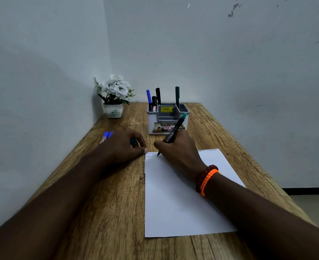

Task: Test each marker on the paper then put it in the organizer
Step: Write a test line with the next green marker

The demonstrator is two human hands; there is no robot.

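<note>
My right hand (pixel 179 151) grips a green-ended marker (pixel 175 128) and its tip touches the top left of the white paper (pixel 177 207), where a faint zigzag line shows. My left hand (pixel 125 145) rests on the table beside the paper's top left corner, fingers curled round a small dark green cap (pixel 133 141). Two blue markers (pixel 106 136) lie on the table just beyond the left hand, partly hidden by it. The grey and white organizer (pixel 167 119) stands behind the paper with several markers upright in its back compartments.
A white pot of white artificial flowers (pixel 114 98) stands in the far left corner of the wooden table (pixel 102 203). Walls close off the left and back sides. The table's right edge drops to the floor.
</note>
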